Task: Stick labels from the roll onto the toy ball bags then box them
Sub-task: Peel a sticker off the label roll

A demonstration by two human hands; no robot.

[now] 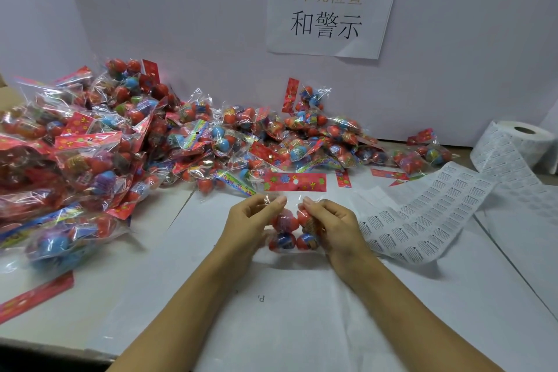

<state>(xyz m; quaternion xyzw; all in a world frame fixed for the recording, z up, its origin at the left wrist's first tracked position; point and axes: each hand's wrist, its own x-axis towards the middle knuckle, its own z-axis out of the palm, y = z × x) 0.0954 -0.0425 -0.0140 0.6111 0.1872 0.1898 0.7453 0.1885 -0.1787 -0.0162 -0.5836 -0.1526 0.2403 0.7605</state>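
You held one toy ball bag (294, 222) between both hands at the middle of the paper-covered table (302, 311). Your left hand (252, 220) and right hand (330, 222) each pinched the clear film below its red header card (295, 182). The bag's long axis ran straight away from you, header farthest. The unrolled label strip (422, 217) lay just beside your right hand, trailing back to the label roll (519, 142) at far right, so that hand was probably better placed to peel one. The pile of bags (120, 142) sat left.

Two hands (256, 214), one label roll (513, 145), one wall sign (329, 3), dozens of bags (120, 142).
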